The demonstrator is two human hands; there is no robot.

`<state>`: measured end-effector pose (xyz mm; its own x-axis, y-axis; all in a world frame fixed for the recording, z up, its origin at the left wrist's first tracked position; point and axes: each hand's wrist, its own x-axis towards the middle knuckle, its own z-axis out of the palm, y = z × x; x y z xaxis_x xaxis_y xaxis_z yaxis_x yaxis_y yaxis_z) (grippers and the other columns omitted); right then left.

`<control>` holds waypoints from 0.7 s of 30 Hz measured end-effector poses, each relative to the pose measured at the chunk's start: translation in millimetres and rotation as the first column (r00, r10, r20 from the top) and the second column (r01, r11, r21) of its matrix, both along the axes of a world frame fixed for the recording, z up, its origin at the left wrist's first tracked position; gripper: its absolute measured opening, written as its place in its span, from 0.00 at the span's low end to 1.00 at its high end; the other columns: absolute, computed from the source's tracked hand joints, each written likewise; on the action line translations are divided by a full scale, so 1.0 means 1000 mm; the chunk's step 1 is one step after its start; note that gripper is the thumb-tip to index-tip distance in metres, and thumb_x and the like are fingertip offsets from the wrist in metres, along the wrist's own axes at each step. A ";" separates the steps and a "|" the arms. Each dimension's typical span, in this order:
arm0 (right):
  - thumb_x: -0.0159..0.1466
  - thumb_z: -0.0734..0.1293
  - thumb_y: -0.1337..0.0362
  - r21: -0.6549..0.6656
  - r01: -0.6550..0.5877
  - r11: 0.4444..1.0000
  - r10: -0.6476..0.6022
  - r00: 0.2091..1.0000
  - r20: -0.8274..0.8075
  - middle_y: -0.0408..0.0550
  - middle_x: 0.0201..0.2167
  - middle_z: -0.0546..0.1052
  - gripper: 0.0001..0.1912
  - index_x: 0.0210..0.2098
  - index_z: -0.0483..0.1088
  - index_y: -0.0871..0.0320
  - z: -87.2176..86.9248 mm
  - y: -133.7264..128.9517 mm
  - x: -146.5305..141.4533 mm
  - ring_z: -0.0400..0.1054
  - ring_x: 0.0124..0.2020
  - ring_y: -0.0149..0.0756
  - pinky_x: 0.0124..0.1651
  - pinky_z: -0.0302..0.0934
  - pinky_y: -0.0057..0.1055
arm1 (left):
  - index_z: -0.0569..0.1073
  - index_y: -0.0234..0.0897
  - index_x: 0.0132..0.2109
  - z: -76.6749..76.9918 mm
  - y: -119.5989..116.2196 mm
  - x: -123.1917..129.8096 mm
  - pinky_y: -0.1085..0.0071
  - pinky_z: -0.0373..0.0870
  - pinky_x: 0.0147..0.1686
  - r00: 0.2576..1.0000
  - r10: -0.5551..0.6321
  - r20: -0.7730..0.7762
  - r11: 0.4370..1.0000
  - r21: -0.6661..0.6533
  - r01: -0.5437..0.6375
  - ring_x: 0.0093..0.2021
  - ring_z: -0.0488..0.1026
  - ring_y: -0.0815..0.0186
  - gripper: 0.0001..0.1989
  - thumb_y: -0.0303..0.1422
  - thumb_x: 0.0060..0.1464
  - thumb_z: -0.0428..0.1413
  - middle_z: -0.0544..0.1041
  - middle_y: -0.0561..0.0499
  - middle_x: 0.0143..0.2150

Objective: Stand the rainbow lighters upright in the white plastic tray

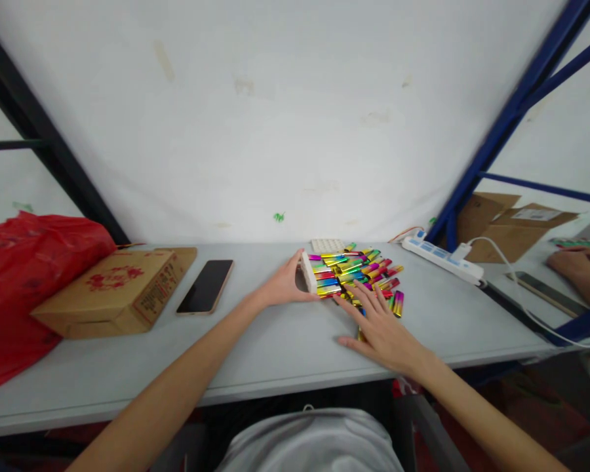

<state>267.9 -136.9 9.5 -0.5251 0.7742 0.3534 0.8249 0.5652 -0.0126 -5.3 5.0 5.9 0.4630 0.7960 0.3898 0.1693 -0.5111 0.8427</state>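
My left hand [289, 283] grips a small white tray [309, 273] by its ends, thumb and fingers around it. The tray stands on its edge, facing right. Shiny multicoloured lighter-shaped cases [347, 265] lie in rows against its right face; whether they sit in holes there, I cannot tell. More of these cases lie heaped to the right, pointing various ways. Over the near side of the heap, my right hand [381, 331] is spread with its fingers apart, fingertips at the cases. It partly covers a few of them. Behind the heap lies another white tray [327, 244] with a grid pattern.
A black-screened phone [205, 287] lies left of my left hand. Farther left are a brown cardboard box [115, 288] and a red plastic bag [24, 288]. On the right are a white power strip [442, 259], an open carton [511, 229] and another person's hand [577, 272].
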 end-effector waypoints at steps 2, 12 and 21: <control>0.71 0.63 0.41 0.031 0.030 0.999 -0.029 0.999 -0.019 0.60 0.74 0.59 0.40 0.77 0.52 0.46 0.000 0.018 0.005 0.46 0.76 0.59 0.73 0.44 0.67 | 0.56 0.41 0.75 -0.003 0.002 -0.002 0.43 0.60 0.70 1.000 -0.011 -0.015 1.000 -0.001 0.011 0.70 0.65 0.40 0.66 0.42 0.30 0.78 0.70 0.36 0.69; 0.79 0.51 0.54 0.031 0.149 0.988 -0.144 0.982 -0.126 0.61 0.69 0.65 0.26 0.68 0.64 0.57 0.008 0.069 -0.036 0.55 0.72 0.50 0.74 0.44 0.59 | 0.46 0.42 0.78 -0.006 0.001 -0.004 0.43 0.59 0.71 0.993 -0.001 -0.121 0.999 0.038 0.006 0.72 0.63 0.41 0.69 0.44 0.37 0.77 0.60 0.35 0.75; 0.77 0.53 0.62 -0.033 0.095 0.995 -0.095 0.995 -0.015 0.58 0.54 0.77 0.20 0.57 0.72 0.57 0.016 0.112 -0.088 0.67 0.59 0.48 0.66 0.54 0.45 | 0.47 0.41 0.78 -0.006 0.003 -0.008 0.44 0.62 0.69 0.993 0.006 -0.122 0.999 0.036 -0.002 0.69 0.67 0.43 0.69 0.42 0.36 0.77 0.63 0.33 0.73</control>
